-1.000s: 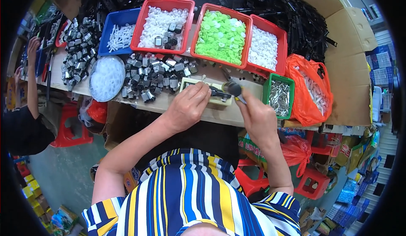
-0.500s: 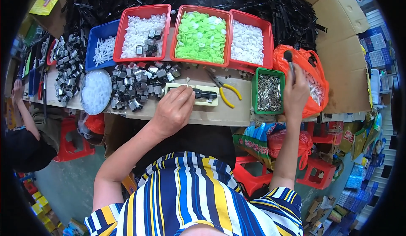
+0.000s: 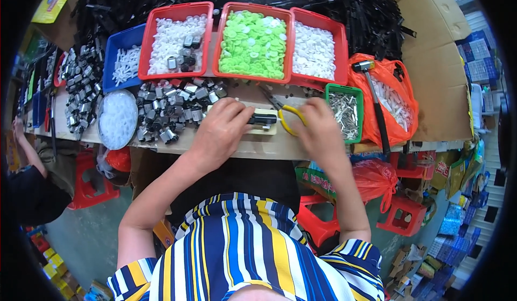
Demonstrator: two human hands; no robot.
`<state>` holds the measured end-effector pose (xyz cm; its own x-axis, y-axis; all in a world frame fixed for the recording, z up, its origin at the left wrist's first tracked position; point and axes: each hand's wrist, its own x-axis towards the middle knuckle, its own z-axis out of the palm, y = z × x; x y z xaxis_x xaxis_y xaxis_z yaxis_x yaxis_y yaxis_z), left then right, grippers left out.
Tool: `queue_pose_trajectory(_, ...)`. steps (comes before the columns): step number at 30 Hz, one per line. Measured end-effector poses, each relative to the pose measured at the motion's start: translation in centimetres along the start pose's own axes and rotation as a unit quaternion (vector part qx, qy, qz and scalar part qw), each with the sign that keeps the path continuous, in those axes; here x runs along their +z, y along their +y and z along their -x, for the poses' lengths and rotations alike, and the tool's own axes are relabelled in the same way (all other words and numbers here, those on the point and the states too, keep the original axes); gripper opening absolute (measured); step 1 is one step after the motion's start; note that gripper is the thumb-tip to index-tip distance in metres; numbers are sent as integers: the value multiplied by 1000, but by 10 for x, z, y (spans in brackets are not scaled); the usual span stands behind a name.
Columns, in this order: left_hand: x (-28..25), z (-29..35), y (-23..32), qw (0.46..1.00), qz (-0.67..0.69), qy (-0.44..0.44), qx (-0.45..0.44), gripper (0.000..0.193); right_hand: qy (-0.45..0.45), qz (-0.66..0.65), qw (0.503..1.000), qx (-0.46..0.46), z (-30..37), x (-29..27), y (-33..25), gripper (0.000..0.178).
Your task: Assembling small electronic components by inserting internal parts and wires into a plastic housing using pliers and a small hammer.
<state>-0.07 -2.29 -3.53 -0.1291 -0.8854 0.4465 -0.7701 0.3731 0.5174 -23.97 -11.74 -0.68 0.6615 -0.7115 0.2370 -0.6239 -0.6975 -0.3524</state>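
A slim black plastic part (image 3: 262,119) lies in a cream block-shaped holder (image 3: 265,130) near the table's front edge. My left hand (image 3: 218,134) covers the left end of both, its thumb and fingers pinched together at the black part. Beside the holder's right end is a pair of pliers with yellow handles (image 3: 288,130). My right hand (image 3: 323,134) is over the pliers' right handle, smeared by motion; whether it touches them I cannot tell. Farther right, a hammer (image 3: 378,112) with a black handle rests against the orange plastic bag (image 3: 401,130), out of my hands.
Behind the holder stand red trays of white pieces (image 3: 171,42) and green discs (image 3: 253,45), plus a blue tray (image 3: 110,58). Small motors (image 3: 159,107) are heaped left, by a clear bowl (image 3: 118,119). A green box of metal pins (image 3: 343,112) sits right. Another person's arm (image 3: 29,150) shows far left.
My right hand has let go of the hammer, now lying at the orange bag, and moved left to the pliers. My left hand has shifted slightly over the holder.
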Motion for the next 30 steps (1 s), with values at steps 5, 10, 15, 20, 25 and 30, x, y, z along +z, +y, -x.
queue_pose_trajectory(5, -25, -12, 11, 986, 141, 18, -88, 49, -41, 35, 999, -5, -8, 20, -12, 26)
queue_pose_trajectory(10, -36, -9, 17, 966, 215, 34, -137, 41, -79, 107, 990, 37, -19, 22, -23, 21)
queue_pose_trajectory(15, -29, 0, 24, 887, 382, -17, -260, 38, 15, 97, 995, 21, -12, 28, -12, 10)
queue_pose_trajectory(20, -25, 8, 23, 915, 330, -5, -232, 30, 41, -101, 994, 14, 2, 0, -28, 14)
queue_pose_trajectory(25, -25, 10, 23, 938, 279, 1, -204, 34, 38, -170, 984, -28, 4, 1, -49, 25)
queue_pose_trajectory(30, -26, 14, 22, 938, 281, 4, -203, 34, -3, -153, 988, -27, 3, 5, -56, 21)
